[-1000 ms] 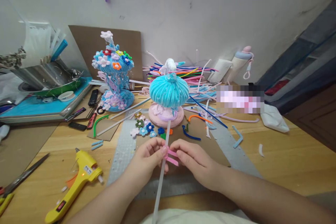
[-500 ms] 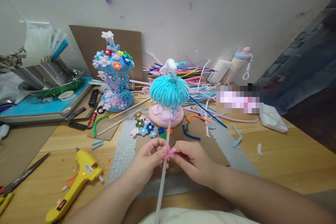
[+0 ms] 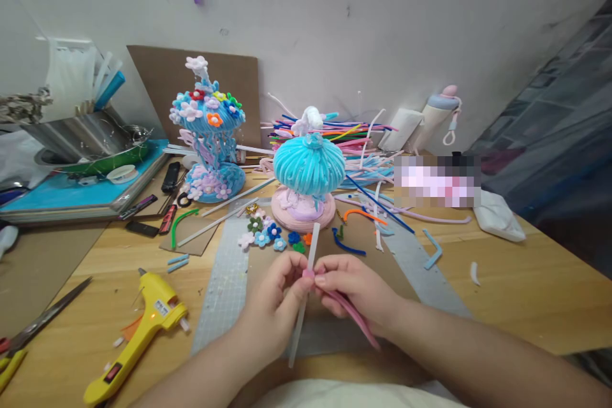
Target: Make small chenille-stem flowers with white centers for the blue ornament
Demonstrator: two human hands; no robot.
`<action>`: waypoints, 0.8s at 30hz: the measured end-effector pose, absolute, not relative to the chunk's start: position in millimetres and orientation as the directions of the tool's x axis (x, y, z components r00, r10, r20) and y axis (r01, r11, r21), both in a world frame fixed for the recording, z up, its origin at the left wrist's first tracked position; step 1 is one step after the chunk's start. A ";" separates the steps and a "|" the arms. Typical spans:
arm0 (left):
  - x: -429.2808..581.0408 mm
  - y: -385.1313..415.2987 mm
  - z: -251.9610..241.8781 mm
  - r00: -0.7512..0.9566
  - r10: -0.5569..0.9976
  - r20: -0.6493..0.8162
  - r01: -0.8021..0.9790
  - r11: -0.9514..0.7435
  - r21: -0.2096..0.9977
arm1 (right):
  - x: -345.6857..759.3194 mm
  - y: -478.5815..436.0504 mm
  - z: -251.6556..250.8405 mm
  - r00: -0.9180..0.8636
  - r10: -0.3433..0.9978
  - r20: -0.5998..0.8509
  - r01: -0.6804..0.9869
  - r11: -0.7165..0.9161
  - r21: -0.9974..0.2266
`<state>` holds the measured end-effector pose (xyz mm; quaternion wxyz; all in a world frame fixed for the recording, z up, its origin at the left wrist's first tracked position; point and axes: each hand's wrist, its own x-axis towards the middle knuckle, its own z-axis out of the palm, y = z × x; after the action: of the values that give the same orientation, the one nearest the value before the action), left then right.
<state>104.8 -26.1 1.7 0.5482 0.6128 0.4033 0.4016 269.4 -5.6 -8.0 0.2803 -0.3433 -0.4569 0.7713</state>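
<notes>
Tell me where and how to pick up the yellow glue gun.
Take the yellow glue gun by its handle, probably best from above on the near side. It lies on its side, the handle slanting toward the person and to the left, while the nozzle points away.

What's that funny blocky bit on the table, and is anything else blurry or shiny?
Head view: coarse square blocks cover something right of the teal dome, so I can't tell what; head view: the metal pot has bright shiny streaks; head view: the pink strip by the right hand looks a little soft.
</notes>
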 end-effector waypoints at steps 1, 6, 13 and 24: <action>103.7 -27.2 1.6 0.361 0.926 0.109 0.123 -0.163 0.979 | 270.3 -2.2 -9.3 -0.703 0.608 -0.368 -0.128 -0.618 -0.776; 102.0 -25.0 1.6 0.358 0.930 0.086 0.116 -0.136 0.984 | 273.6 1.0 -5.2 -0.781 0.463 -0.420 -0.050 -0.716 -0.696; 106.7 -16.9 5.5 0.290 0.950 -0.112 -0.094 0.145 0.985 | 272.9 -19.9 10.6 -0.512 0.845 0.153 0.426 0.405 -0.809; 105.7 -20.4 3.1 0.378 0.915 -0.141 -0.053 0.173 0.983 | 275.6 -13.6 1.9 -0.562 0.796 0.225 0.376 0.487 -0.788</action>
<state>105.7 -20.4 3.1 0.6453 0.5220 0.4126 0.3753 275.6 -13.6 1.9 0.2971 -0.3619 -0.8096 0.3541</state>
